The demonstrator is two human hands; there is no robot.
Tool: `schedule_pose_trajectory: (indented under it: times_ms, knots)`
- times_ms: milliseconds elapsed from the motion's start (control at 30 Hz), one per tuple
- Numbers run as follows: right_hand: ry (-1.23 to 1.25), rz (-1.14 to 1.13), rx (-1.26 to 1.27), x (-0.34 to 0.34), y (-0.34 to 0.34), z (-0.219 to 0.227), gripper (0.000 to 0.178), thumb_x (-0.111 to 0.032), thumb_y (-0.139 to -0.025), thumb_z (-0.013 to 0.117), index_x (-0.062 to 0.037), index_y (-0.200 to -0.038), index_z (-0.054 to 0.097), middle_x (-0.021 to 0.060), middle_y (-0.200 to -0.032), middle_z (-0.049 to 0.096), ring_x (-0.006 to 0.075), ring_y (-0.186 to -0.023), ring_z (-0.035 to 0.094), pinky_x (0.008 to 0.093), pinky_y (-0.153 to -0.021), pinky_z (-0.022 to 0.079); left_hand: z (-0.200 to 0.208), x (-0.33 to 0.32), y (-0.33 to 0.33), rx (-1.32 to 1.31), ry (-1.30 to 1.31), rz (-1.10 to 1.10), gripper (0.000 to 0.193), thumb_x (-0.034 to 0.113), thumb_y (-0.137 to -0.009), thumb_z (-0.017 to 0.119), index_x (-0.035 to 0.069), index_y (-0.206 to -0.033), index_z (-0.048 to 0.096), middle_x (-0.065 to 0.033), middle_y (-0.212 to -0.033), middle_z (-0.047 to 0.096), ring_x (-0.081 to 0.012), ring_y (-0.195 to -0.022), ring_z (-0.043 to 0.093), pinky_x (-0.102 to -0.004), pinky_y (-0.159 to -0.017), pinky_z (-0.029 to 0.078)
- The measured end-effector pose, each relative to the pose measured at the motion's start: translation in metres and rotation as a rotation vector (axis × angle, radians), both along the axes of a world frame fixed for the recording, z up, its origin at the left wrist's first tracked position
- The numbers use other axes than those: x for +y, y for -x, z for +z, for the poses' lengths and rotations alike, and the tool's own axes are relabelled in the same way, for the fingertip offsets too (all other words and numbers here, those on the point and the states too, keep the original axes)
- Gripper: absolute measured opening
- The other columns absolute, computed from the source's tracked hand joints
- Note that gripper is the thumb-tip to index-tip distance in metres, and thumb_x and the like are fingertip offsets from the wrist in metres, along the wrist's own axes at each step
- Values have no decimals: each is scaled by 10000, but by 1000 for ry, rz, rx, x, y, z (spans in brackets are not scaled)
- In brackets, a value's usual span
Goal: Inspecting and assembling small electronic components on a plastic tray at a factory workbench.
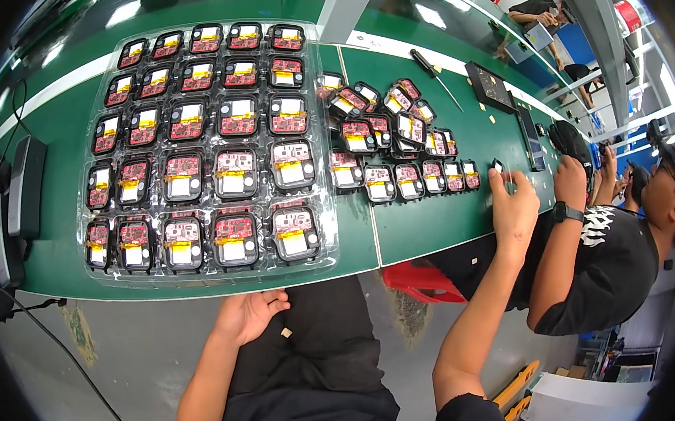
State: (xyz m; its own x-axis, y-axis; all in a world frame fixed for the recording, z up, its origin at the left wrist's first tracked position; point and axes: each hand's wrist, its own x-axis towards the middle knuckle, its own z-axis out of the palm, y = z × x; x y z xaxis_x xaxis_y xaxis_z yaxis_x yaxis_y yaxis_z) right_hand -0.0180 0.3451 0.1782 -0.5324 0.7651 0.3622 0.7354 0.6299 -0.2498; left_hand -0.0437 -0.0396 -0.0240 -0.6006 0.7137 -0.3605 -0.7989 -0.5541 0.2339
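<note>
My right hand point(514, 209) is stretched over the right part of the table, its fingertips pinched on a small dark piece point(499, 166); the fingers partly hide it. Just left of it lies a row of black-framed watch modules point(434, 176) with red circuit boards, and a looser heap of the same modules point(410, 127) behind. My left hand point(250, 315) rests at the table's front edge above my lap, fingers loosely bent and apart, holding nothing visible. Beyond it stands a clear plastic tray point(324, 264) filled with rows of such modules, their boards, yellow tape and white parts showing.
A screwdriver point(422, 60) and a black box point(489, 86) lie at the back. Dark devices point(26, 189) with cables stand at the left end. A co-worker point(604, 260) sits close on the right, beside a red stool point(419, 281). A small tan piece point(286, 333) lies on my lap.
</note>
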Motion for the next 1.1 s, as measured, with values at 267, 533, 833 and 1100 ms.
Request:
schedule_pose_trajectory:
  times_ms: [267, 533, 833, 1100]
  knots:
    - [41, 197, 509, -37, -35, -6, 207, -56, -768, 764, 16, -924, 650, 140, -953, 723, 181, -689, 639, 306, -671, 515, 12, 5, -13, 249, 191, 50, 195, 99, -992, 538, -25, -1113, 628, -167, -1037, 668, -280, -911, 672, -419, -834, 562]
    - [687, 1100, 143, -198, -58, -31, 368, -172, -741, 872, -37, -952, 601, 152, -1076, 719, 264, -792, 729, 295, -604, 583, 81, 7, -37, 665, 198, 184, 510, 226, -919, 744, -60, -1288, 537, -179, -1306, 550, -251, -1171, 596, -385, -996, 484]
    - [891, 1039, 119, -212, -60, -68, 569, -327, -703, 895, -24, -1068, 581, 146, -1106, 636, 261, -785, 674, 340, -606, 567, 71, -7, -43, 433, 193, 164, 593, 256, -845, 817, -27, -1272, 517, -166, -1303, 539, -285, -1236, 561, -412, -1053, 453]
    - [446, 1088, 111, -211, -55, -82, 360, -4, -735, 802, 2, -1054, 635, 126, -916, 630, 250, -677, 621, 312, -550, 505, 73, -2, -38, 411, 307, 260, 624, 356, -805, 838, 32, -1235, 521, -154, -1220, 588, -324, -1162, 628, -423, -932, 566]
